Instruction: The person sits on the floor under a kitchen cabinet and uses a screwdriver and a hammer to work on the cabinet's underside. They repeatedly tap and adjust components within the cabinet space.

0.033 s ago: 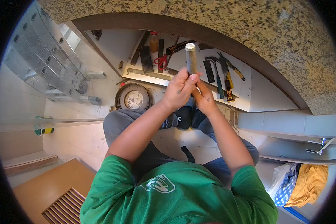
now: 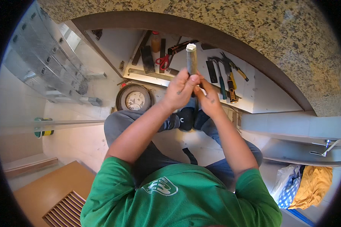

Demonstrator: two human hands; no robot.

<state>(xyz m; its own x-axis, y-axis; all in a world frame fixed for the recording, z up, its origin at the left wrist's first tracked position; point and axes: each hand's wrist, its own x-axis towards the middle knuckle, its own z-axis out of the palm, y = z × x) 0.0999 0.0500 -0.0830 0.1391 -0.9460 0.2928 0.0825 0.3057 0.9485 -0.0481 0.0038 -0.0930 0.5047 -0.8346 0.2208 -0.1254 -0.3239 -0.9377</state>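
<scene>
Upright before me stands a grey-brown round stick (image 2: 192,60) with a crusty white top end. My left hand (image 2: 179,90) is closed around it just below its middle, thumb across the front. Against the left hand, my right hand (image 2: 208,101) is closed at the stick's lower part; its fingertips are partly hidden, and a small pale patch shows between its fingers. The stick's lower end is out of sight behind my hands. Beyond them, inside the low cabinet (image 2: 269,94), lie red-handled scissors (image 2: 163,62), a dark flat block (image 2: 211,72) and a hammer (image 2: 220,81).
A yellow-black handled tool (image 2: 232,90) and pliers (image 2: 235,66) lie at the cabinet's right. A coiled brown strip (image 2: 121,99) sits on the floor left. A metal ladder (image 2: 45,56) stands far left. The granite countertop (image 2: 223,22) overhangs the cabinet.
The stick and my left hand have shifted slightly left. My right hand's thumb and fingers have moved a little, showing a pale patch between them.
</scene>
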